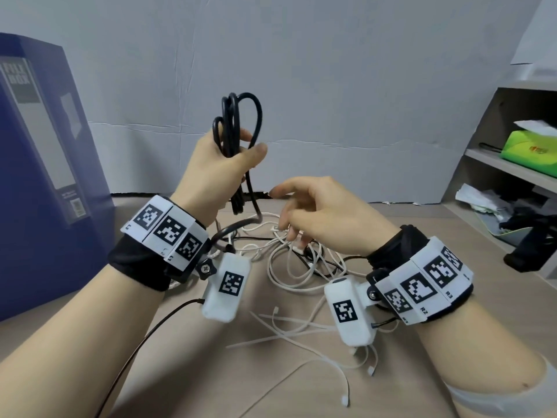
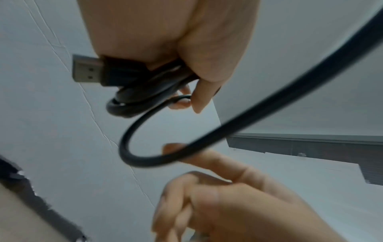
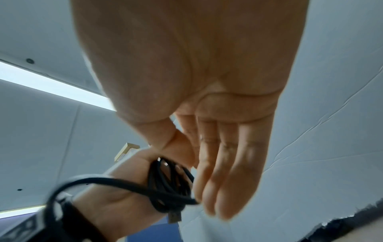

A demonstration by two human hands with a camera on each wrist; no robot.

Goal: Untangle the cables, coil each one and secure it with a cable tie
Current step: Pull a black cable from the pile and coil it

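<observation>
Shelf unit (image 1: pixel 494 164) at 3 o'clock: green tissue box (image 1: pixel 530 149) on upper shelf, crumpled paper (image 1: pixel 479 197) below. L hand (image 1: pixel 217 167) clenched round black cable (image 1: pixel 233 131) coil, loops sticking out at 12, tail dropping at 6 to white cables (image 1: pixel 289 260) on table (image 1: pixel 187 381). R hand (image 1: pixel 328 218) slack, grasping nothing, just beside tail. Cable ties (image 1: pixel 289 330) loose at 6.

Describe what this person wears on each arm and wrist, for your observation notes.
Both forearms are bare. Each wrist carries a black fabric wrap under a white band of square black-and-white coded tags, the right one's lettered R2 and R3. A white box-shaped camera housing bearing one tag hangs by each wrist, trailing a thin dark lead. A pale sleeve edge shows at the right elbow.
</observation>
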